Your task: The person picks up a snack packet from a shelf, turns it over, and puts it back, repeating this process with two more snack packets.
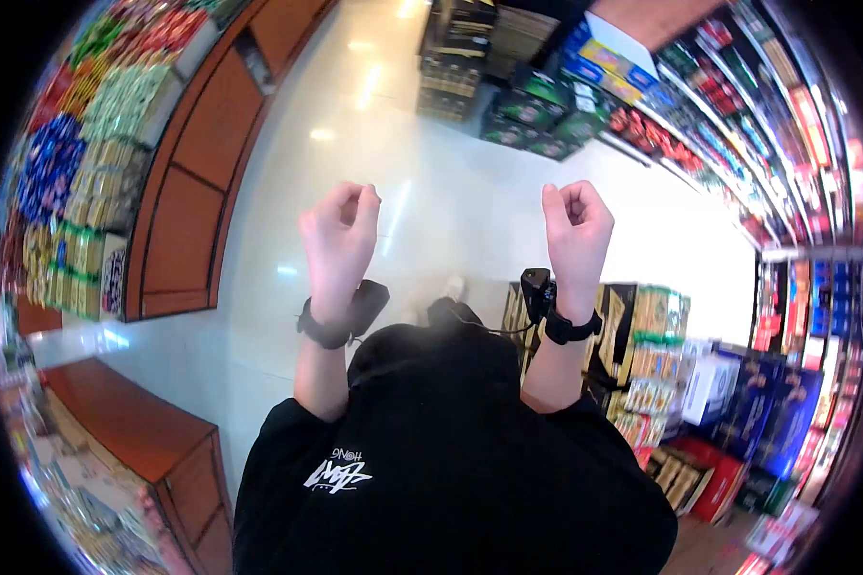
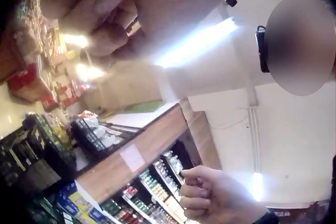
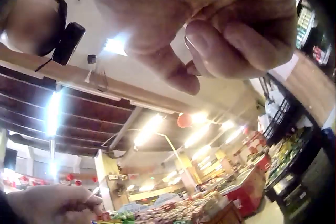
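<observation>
In the head view both hands are raised in front of the body, well apart, over the pale floor. The left hand (image 1: 340,235) has its fingers curled in with the thumb beside them, and nothing shows in it. Likewise the right hand (image 1: 579,230) is curled and holds nothing visible. Close up in the left wrist view, the left hand's fingers (image 2: 107,16) are bent toward the palm; the right hand (image 2: 218,195) appears lower down. The right wrist view shows the right hand's bent fingers (image 3: 231,48) and, at lower left, the left hand (image 3: 52,203).
Wooden display cabinets (image 1: 201,134) with packaged goods stand at the left, and another cabinet (image 1: 134,412) at lower left. Stacked cartons (image 1: 537,110) are ahead. Shelves (image 1: 777,105) line the right. Boxes and packs (image 1: 657,374) stand beside the person's right arm. Shiny floor (image 1: 278,240) lies between.
</observation>
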`<state>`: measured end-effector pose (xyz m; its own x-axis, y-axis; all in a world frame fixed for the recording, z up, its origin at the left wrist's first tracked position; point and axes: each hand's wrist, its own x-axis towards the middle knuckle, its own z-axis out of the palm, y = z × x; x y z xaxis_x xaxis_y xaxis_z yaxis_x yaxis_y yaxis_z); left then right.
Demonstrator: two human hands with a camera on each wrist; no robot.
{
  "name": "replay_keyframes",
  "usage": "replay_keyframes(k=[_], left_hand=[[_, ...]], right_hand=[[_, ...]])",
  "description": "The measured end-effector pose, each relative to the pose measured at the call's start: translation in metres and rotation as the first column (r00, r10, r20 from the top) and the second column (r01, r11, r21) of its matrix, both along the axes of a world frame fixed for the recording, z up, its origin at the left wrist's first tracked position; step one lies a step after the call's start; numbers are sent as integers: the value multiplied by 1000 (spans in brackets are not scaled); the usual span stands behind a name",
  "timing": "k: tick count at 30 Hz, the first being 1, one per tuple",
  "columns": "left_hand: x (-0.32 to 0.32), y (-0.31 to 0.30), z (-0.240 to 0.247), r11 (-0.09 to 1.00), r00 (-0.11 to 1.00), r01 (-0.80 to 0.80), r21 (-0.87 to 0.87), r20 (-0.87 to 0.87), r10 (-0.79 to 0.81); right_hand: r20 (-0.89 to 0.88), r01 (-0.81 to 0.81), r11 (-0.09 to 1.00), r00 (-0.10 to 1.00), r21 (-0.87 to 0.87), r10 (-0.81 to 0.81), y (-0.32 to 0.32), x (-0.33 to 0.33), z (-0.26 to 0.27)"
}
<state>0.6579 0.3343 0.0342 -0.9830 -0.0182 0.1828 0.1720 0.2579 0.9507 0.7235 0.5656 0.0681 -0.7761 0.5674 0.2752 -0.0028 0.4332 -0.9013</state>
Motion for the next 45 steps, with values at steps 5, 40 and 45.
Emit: replay_keyframes(k=[5,40,45], left_hand=[[-41,-31,0,984,981,-181,6,66,180],[-507,-291,-18,670,665,-743,-17,96,740],[-570,-334,-16,716,704,-697,-43,150,694]], right_hand=[[6,-196,979,980,-56,197,-23,-91,1],[95,-728,685,680,-28,727,-325,-698,3],[43,-718,696,694,-35,718,-370,-760,9]])
